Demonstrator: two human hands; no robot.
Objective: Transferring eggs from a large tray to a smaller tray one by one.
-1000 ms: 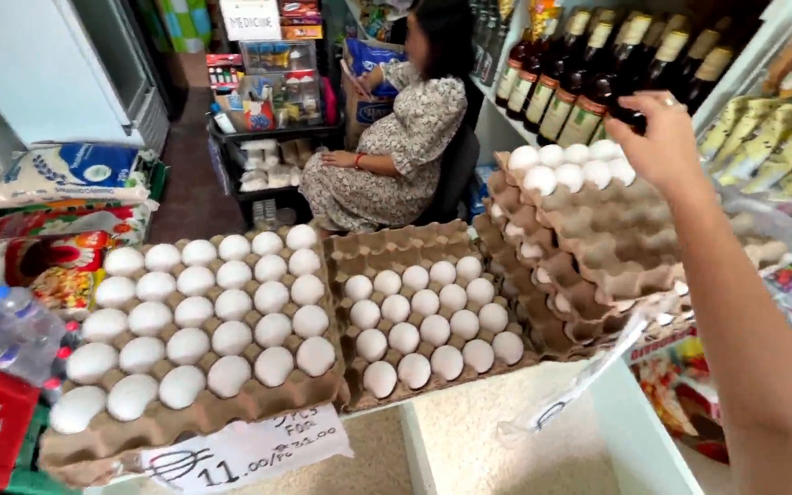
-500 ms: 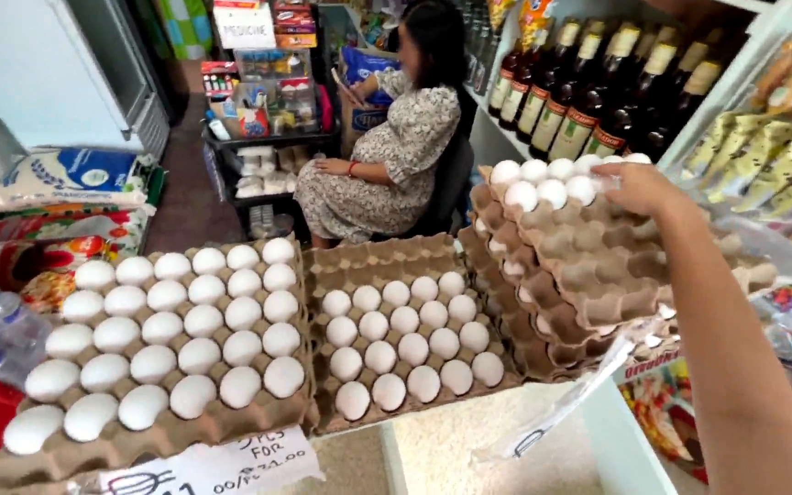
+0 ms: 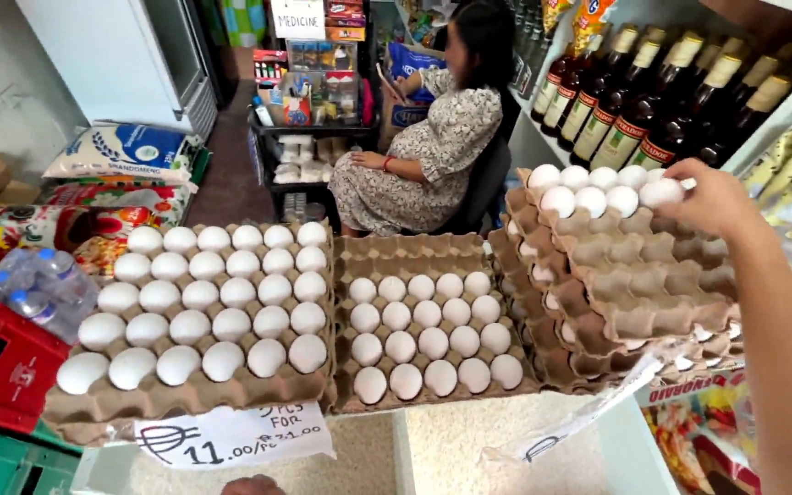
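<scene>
Head view: the right hand (image 3: 712, 197) is stretched out over the far corner of the tilted stack of trays (image 3: 634, 275) on the right. Its fingers (image 3: 680, 174) are curled round a white egg (image 3: 662, 192) at the right end of the top row; they seem to be touching it, though I can't tell whether it's gripped or just touched. The egg sits just ahead of the fingertips, towards the bottles (image 3: 634, 101) on the shelf behind, with more white eggs running off to its left along the same back edge. The forearm comes in from the lower right, so this is the only hand near it.

The left hand isn't in view. A bit of skin at the bottom edge might be a hand; too little shows to say.

Two full trays of eggs (image 3: 203, 312) lie flat, well apart from the reach. A seated person (image 3: 433, 147) is beyond them.
</scene>
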